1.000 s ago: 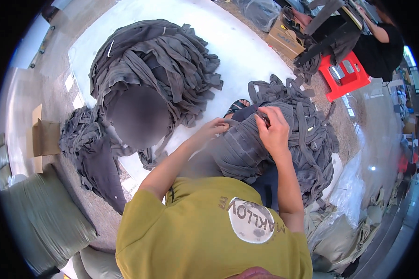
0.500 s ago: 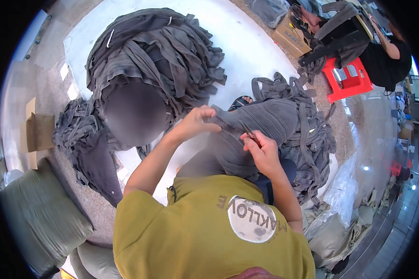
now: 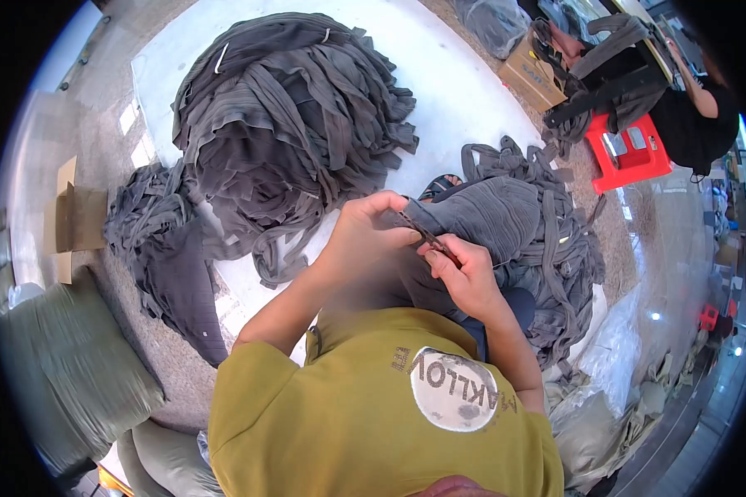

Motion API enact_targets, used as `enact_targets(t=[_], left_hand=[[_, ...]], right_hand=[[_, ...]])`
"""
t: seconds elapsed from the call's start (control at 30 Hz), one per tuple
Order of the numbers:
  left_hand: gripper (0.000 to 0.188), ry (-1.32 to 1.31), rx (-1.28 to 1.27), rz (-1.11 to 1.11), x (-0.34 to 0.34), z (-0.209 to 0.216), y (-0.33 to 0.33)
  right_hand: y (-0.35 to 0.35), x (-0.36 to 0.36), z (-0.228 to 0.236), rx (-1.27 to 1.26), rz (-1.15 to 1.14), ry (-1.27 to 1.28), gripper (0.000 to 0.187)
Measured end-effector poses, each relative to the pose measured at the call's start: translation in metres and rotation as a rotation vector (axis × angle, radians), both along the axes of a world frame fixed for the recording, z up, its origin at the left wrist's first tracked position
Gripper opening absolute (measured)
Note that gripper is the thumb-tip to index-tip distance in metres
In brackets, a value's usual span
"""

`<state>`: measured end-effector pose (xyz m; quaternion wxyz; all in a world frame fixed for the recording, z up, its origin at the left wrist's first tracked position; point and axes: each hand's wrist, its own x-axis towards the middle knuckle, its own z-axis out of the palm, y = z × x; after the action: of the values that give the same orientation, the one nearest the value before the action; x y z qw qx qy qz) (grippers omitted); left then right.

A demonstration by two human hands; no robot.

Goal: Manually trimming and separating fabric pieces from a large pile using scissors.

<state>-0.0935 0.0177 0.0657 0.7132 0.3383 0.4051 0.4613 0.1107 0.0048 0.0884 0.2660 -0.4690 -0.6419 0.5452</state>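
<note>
My left hand (image 3: 363, 234) pinches the edge of a dark grey ribbed garment (image 3: 491, 217) draped across my lap. In my right hand (image 3: 469, 277) is a pair of small dark thread snips (image 3: 423, 229), its tips at the garment's edge close to my left fingers. Whether the blades touch the fabric I cannot make out. Ahead of my left hand rises a large round heap of similar grey garments (image 3: 307, 108). More grey garments with long straps (image 3: 562, 257) hang down by my right side. A blurred patch hides part of the fabric below my hands.
The heap rests on a white sheet (image 3: 448, 79). To the left lie another grey garment pile (image 3: 153, 215), an open cardboard box (image 3: 83, 217) and a stuffed green sack (image 3: 75, 364). Far right are a red stool (image 3: 634, 153), a carton (image 3: 532, 76) and a person in black (image 3: 695, 124).
The snips have moved left and up to the garment's edge, and my right hand has come closer to my left. The whole view has shifted slightly.
</note>
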Motion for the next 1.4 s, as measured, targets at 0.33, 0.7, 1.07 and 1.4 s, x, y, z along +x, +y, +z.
enact_targets(t=[0.33, 0.7, 1.07, 1.4], left_hand=[[0.035, 0.540, 0.498, 0.071, 0.007, 0.018, -0.007], [0.013, 0.221, 0.183, 0.291, 0.027, -0.009, -0.031], [0.010, 0.132, 0.204, 0.085, -0.001, -0.007, -0.028], [0.006, 0.302, 0.435, -0.046, -0.003, -0.002, -0.036]], right_hand=[[0.007, 0.007, 0.017, 0.048, 0.036, -0.098, 0.012], [0.018, -0.014, 0.022, 0.493, -0.048, -0.212, 0.005], [0.044, 0.027, 0.005, -0.134, -0.368, 0.310, 0.017], [0.061, 0.000, -0.010, 0.218, -0.210, 0.118, 0.019]])
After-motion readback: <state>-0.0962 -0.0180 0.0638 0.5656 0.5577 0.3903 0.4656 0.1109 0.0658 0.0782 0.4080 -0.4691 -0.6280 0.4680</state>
